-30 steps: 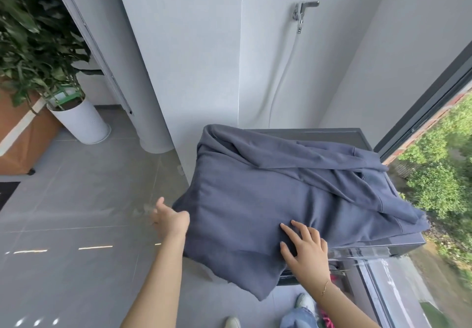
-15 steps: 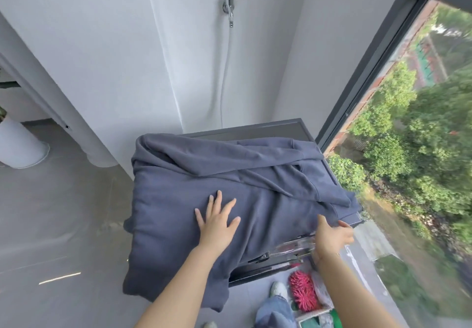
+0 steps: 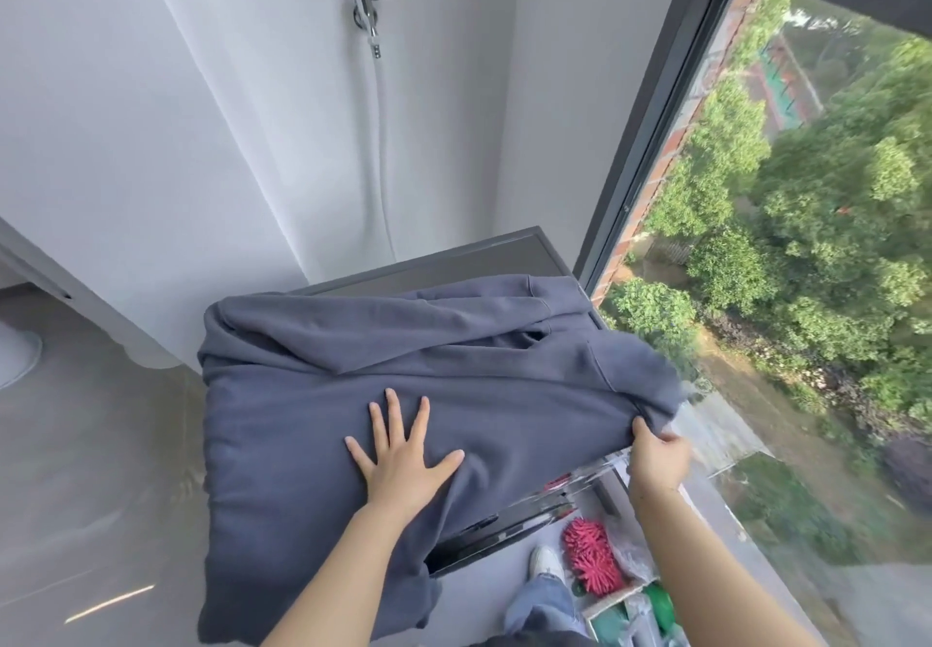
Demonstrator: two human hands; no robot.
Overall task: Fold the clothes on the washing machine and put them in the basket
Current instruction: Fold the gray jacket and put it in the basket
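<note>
Slate-blue fleece covers most of the washing machine [image 3: 444, 263]: a large sweatshirt [image 3: 312, 394] lies spread over its dark top, with the near left part hanging down over the front edge toward the grey floor [image 3: 91, 470]. The left hand [image 3: 403, 460] lies flat on the middle of the garment, fingers straight and spread wide, palm pressing the cloth down. The right hand [image 3: 658, 460] grips the sweatshirt's right edge at the machine's front right corner, thumb on top and fingers curled under the fabric, where the cloth bunches into a fold. A sleeve lies folded across the upper part of the garment, toward the wall. Behind the machine a chrome tap [image 3: 373, 6] sits on the white wall with a pale hose [image 3: 378, 152] running down from it. To the right is a tall window [image 3: 655, 142] with trees outside. Below the machine's front, a pink chenille duster [image 3: 592, 555] lies beside the person's white shoe [image 3: 544, 560] and jeans leg.
</note>
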